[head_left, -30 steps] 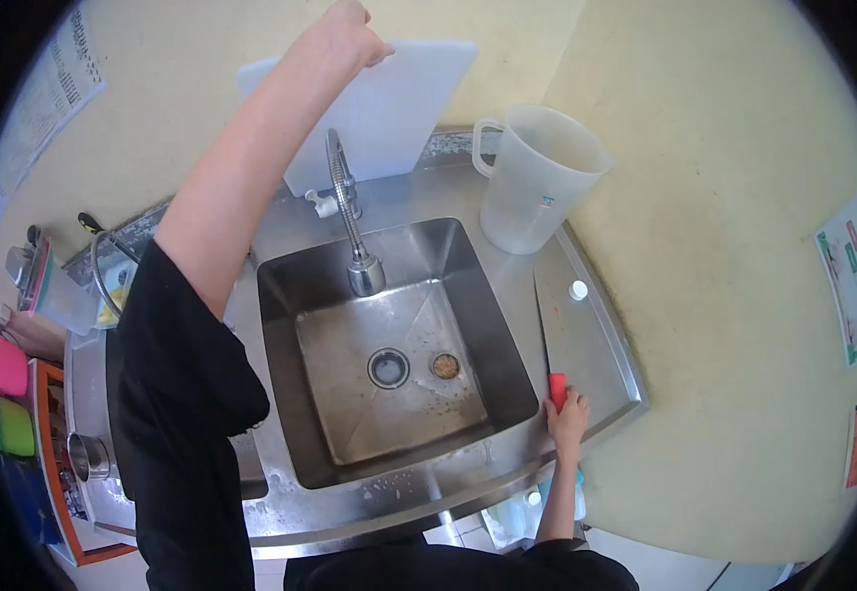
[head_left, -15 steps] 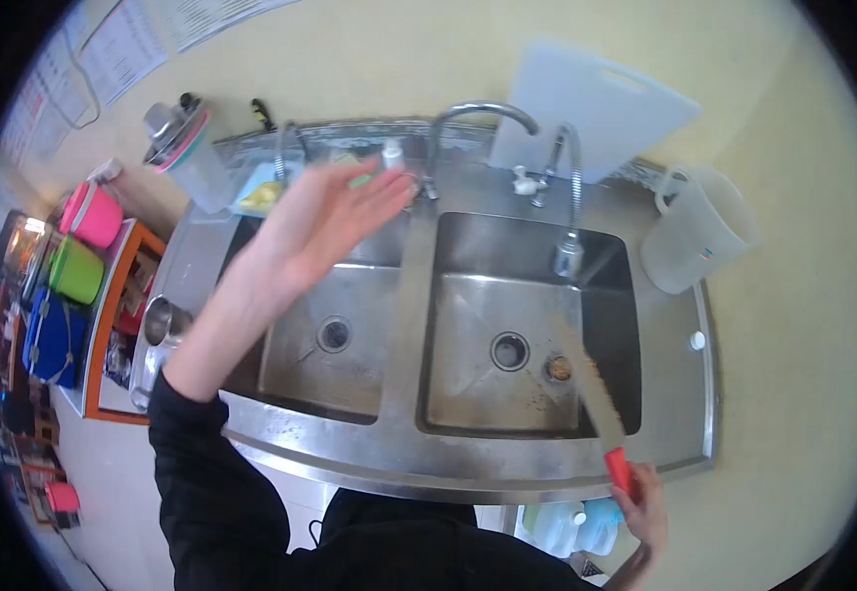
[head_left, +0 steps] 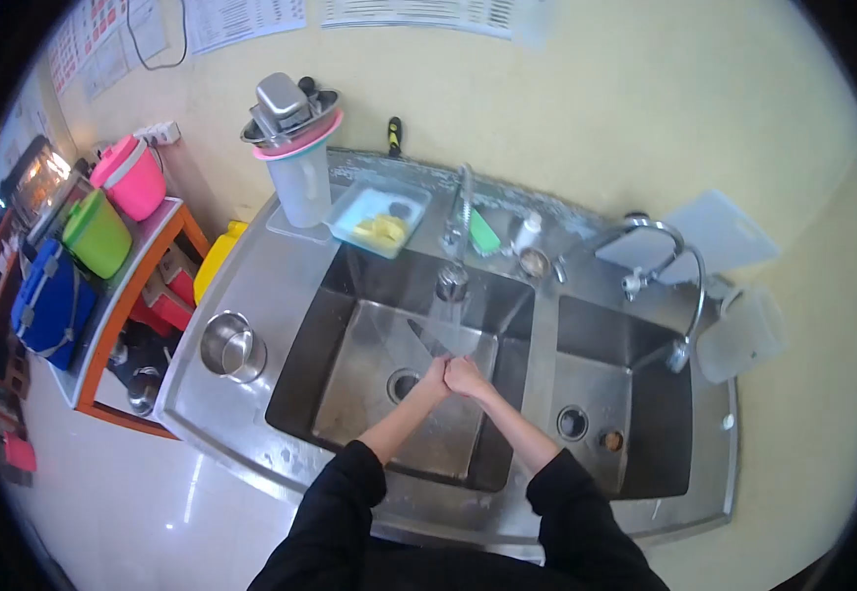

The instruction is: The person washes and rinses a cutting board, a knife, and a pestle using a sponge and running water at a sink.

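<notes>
Inside the left sink basin (head_left: 369,345), my left hand (head_left: 435,378) and my right hand (head_left: 466,376) are pressed together. From between them the blade of a knife (head_left: 429,337) points up and to the left. Its handle is hidden in my closed fingers, so I cannot tell how each hand shares the grip. Just above, the tap head (head_left: 452,284) seems to run water toward the blade. The drain (head_left: 404,385) lies to the left of my hands.
A tray (head_left: 379,202) with yellow pieces, a green sponge (head_left: 483,234) and a white bottle (head_left: 527,231) stand behind the basin. Metal cups (head_left: 231,347) sit on the left ledge. A pitcher (head_left: 743,337) and a white cutting board (head_left: 709,236) are on the right.
My view has shifted left. The knife has moved from the right basin's front edge into the left basin. My left hand has come down from mid-air to meet my right hand.
</notes>
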Demonstrator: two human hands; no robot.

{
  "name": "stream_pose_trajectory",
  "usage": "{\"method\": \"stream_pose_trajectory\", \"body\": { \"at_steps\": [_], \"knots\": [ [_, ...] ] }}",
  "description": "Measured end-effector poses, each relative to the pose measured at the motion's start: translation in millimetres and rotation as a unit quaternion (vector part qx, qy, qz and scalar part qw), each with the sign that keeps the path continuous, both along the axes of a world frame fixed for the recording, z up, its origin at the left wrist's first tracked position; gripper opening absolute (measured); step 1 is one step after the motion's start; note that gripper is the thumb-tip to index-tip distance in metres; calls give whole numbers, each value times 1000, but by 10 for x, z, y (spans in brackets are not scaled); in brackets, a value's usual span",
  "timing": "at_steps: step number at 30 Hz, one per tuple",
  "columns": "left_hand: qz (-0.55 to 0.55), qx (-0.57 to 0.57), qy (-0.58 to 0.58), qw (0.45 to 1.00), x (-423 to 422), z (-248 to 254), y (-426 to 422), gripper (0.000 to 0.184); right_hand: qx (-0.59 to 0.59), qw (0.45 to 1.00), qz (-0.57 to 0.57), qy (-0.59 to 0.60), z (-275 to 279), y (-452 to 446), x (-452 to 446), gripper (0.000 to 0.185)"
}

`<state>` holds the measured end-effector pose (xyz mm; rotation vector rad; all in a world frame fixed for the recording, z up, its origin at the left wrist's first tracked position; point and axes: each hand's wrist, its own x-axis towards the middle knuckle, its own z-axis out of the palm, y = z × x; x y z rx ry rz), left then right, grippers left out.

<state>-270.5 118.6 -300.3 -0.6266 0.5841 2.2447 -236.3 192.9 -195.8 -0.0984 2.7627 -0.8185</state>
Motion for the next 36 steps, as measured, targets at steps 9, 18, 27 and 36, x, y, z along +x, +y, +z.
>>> {"method": "stream_pose_trajectory", "body": {
  "at_steps": [9,18,27,36],
  "knots": [
    [118,73,-59,989,-512,69,160,53,-135,914,-383,-5,-233,-19,-731,24],
    [194,-32,5,981,-513,322,252,34,-479,786,-370,126,-254,-274,-683,15],
    [25,26,-122,992,-172,139,-511,22,-315,904,-275,-90,-615,336,-845,16],
    [-136,-150,7,979,501,986,-1257,27,-502,695,-296,-421,-778,-94,-790,27]
  ]
}}
